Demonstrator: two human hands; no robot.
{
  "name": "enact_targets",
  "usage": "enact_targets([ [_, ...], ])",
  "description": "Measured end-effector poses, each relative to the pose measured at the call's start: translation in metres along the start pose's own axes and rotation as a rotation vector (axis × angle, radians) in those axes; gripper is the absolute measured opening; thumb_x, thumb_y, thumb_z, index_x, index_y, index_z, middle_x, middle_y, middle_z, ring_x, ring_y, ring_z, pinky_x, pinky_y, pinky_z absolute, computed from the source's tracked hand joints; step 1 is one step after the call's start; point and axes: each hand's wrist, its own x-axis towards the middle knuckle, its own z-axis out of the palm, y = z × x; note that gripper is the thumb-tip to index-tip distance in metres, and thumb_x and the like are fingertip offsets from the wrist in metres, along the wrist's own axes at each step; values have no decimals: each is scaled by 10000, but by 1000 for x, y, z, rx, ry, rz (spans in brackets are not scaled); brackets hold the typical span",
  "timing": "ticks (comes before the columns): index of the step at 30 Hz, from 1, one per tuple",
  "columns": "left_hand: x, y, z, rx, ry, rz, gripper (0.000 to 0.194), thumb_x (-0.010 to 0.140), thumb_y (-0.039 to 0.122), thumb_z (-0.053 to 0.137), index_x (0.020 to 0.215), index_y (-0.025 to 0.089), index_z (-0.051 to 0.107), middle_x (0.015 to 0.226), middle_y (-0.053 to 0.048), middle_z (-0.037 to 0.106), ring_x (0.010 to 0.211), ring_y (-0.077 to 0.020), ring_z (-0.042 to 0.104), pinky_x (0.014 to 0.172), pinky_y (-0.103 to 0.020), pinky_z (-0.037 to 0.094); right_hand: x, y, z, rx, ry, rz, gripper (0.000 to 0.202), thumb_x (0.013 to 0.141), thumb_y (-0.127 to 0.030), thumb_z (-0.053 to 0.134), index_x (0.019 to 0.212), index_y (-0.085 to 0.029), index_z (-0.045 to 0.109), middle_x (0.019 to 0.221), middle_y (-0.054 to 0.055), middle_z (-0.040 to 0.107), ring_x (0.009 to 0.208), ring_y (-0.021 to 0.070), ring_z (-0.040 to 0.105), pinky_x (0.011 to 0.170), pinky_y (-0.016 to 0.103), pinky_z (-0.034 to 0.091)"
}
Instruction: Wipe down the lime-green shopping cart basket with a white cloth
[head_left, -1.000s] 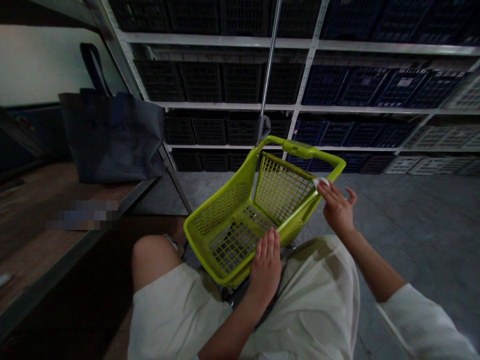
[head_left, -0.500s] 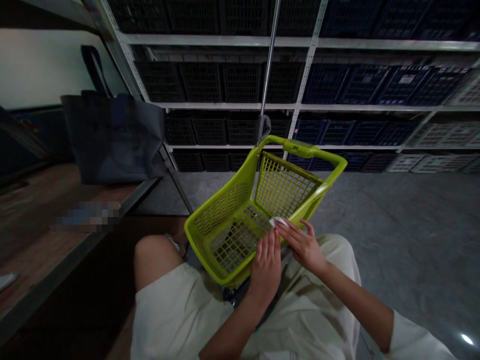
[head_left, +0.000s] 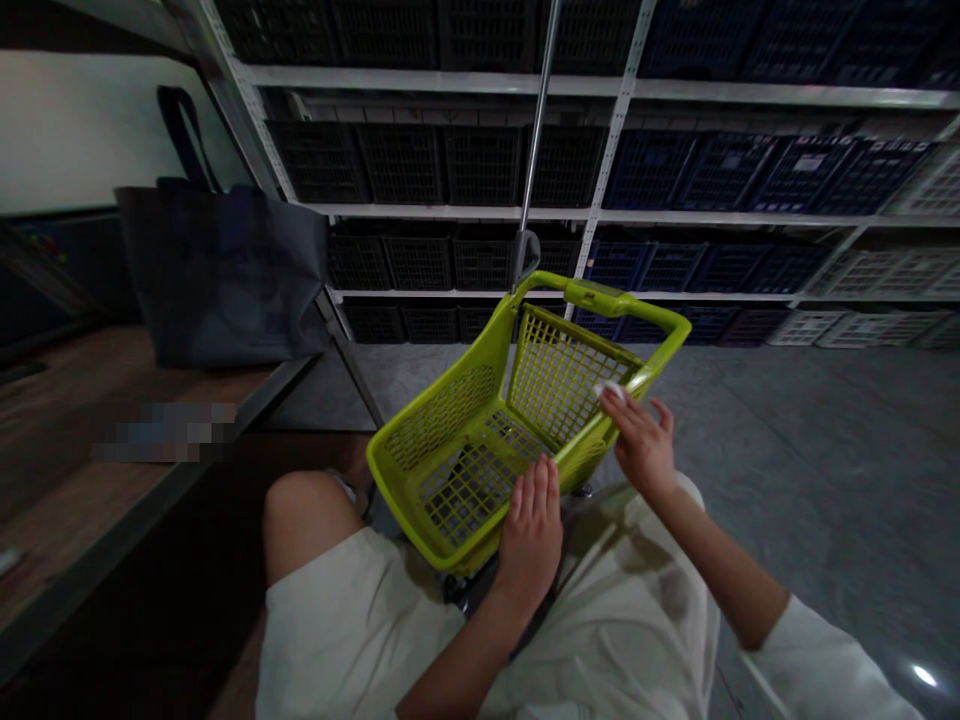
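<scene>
A yellow-green plastic shopping basket [head_left: 435, 410] with grid walls and a raised handle frame stands between my knees. My left hand [head_left: 530, 535] rests on its near right rim, fingers laid together over the edge. Farther up the same rim, close to the handle frame, my right hand [head_left: 643, 440] presses a small white cloth [head_left: 609, 390] against the plastic under its fingertips. Part of the cloth is hidden by the fingers. A metal pole [head_left: 538, 140] rises behind the basket's back corner.
At left, a dark grey bag [head_left: 225, 280] stands on a wooden table [head_left: 67, 470] with a metal edge. Shelves [head_left: 450, 212] of black, blue and white crates [head_left: 817, 325] line the back. Grey floor [head_left: 810, 440] lies at the right.
My right hand has slid up the rim with the white cloth, away from my left hand and toward the handle frame. My left hand has stayed on the rim.
</scene>
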Motion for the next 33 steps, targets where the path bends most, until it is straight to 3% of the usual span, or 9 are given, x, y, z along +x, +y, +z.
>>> enact_targets([
  [4, -3, -1, 2, -12, 9, 9, 603, 972, 259, 458, 1533, 72, 339, 1565, -131, 427, 1403, -219, 453, 1160, -360, 391, -30, -73, 1, 214, -92, -130, 835, 793, -11, 404, 1581, -243, 250, 1461, 96, 560, 1414, 226, 452, 1140, 466, 276],
  [8, -5, -1, 3, -10, 20, 13, 591, 968, 245, 460, 1522, 62, 361, 1559, -132, 435, 1391, -225, 468, 1158, -358, 391, -38, -83, -1, 260, -122, -179, 810, 821, -11, 385, 1582, -245, 237, 1466, 98, 555, 1416, 221, 449, 1153, 486, 233],
  [12, -3, -1, 3, -4, 20, 9, 614, 963, 236, 454, 1545, 97, 317, 1552, -121, 450, 1376, -212, 487, 1153, -359, 398, -30, -51, -1, 225, -160, -325, 791, 844, -4, 362, 1581, -259, 230, 1454, 85, 566, 1409, 201, 457, 1172, 494, 190],
  [16, -2, -2, 1, 23, 14, 17, 580, 946, 211, 464, 1513, 110, 396, 1557, -100, 446, 1379, -203, 486, 1137, -344, 418, -3, 21, -7, 140, -171, -429, 717, 860, -14, 381, 1532, -260, 347, 1435, 73, 583, 1372, 195, 503, 1168, 479, 208],
  [19, 0, -2, 0, 19, 23, 21, 541, 939, 195, 468, 1472, 104, 466, 1543, -94, 467, 1365, -203, 504, 1117, -331, 436, 23, 83, -12, 2, -56, -284, 589, 870, -11, 399, 1399, -235, 531, 1366, 77, 642, 1293, 207, 582, 1153, 466, 237],
  [22, 1, -1, 1, 18, 17, 14, 525, 947, 208, 467, 1460, 94, 479, 1537, -93, 475, 1353, -207, 516, 1109, -333, 446, 34, 102, -9, -85, 43, -85, 522, 865, -25, 423, 1314, -219, 608, 1327, 92, 669, 1270, 235, 601, 1149, 486, 231],
  [25, 2, 0, 1, 21, 6, 5, 525, 962, 225, 454, 1468, 84, 462, 1542, -92, 468, 1347, -209, 519, 1102, -340, 454, 20, 56, -1, -82, 101, 42, 637, 829, -28, 449, 1425, -240, 521, 1355, 109, 649, 1312, 262, 564, 1150, 517, 211],
  [30, 0, 0, 2, -8, 13, 1, 547, 973, 241, 451, 1492, 70, 421, 1544, -117, 463, 1376, -212, 485, 1133, -347, 421, -25, -61, 4, 203, -72, -123, 820, 811, -26, 410, 1575, -286, 266, 1427, 77, 596, 1361, 229, 516, 1162, 479, 218],
  [33, -3, 0, 2, -12, 32, 6, 562, 966, 247, 472, 1489, 50, 420, 1526, -136, 482, 1373, -225, 485, 1146, -362, 409, -39, -87, 2, 273, -89, -119, 815, 824, -26, 396, 1584, -271, 237, 1435, 82, 588, 1388, 231, 485, 1155, 482, 227],
])
